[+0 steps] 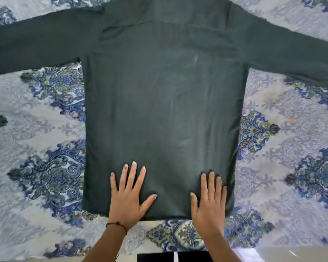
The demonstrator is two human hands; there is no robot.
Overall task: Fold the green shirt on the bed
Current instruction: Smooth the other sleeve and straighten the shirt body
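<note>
The dark green long-sleeved shirt [163, 103] lies flat and back side up on the bed, its sleeves spread out to the left and right past the frame edges. Its hem is the edge nearest me. My left hand [128, 195] rests palm down on the hem area left of centre, fingers straight and spread. My right hand [209, 199] lies flat on the hem right of centre, fingers straight. Neither hand grips the cloth. The collar end is cut off at the top of the view.
The bed is covered by a pale sheet with blue and green floral patterns [45, 167]. Its near edge [273, 252] runs along the bottom of the view, with dark clothing below it.
</note>
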